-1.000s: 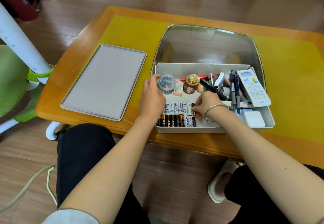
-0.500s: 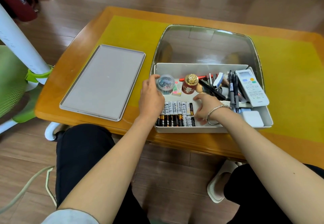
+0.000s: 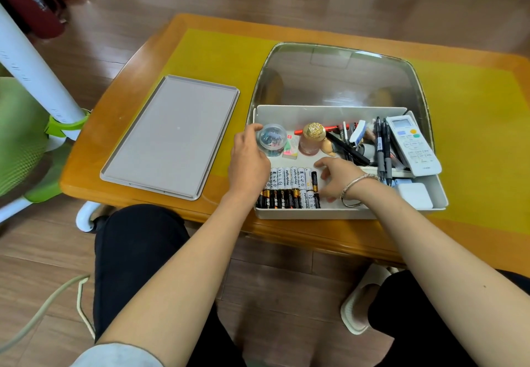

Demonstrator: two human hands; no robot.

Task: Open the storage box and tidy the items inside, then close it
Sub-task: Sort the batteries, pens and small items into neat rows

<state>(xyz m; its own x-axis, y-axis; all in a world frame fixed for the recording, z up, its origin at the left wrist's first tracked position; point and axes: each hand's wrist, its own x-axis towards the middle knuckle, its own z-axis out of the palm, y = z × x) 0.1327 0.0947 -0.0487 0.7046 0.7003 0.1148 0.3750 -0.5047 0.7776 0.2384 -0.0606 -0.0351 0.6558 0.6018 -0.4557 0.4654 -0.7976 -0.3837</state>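
Note:
The white storage box (image 3: 315, 214) stands open on the table, its clear hinged cover (image 3: 341, 74) tipped back. Several batteries (image 3: 291, 187) lie in two neat rows at its front left. My left hand (image 3: 249, 160) rests at the box's left wall, fingers around a clear round tub of clips (image 3: 272, 140). My right hand (image 3: 341, 177) hovers open just right of the batteries, fingers spread, holding nothing. A gold-capped bottle (image 3: 311, 140), pens (image 3: 383, 151), a white remote (image 3: 413, 145) and a white charger (image 3: 413, 194) fill the rest.
A flat grey tray lid (image 3: 172, 137) lies on the table left of the box. The wooden table (image 3: 114, 125) has a yellow mat (image 3: 473, 125). A green chair (image 3: 23, 137) and white pole (image 3: 34, 65) stand at the left. My knees are under the table's near edge.
My right hand has let go of the last battery at the row's right end and drawn back slightly, fingers opening. My left hand has stayed on the clip tub.

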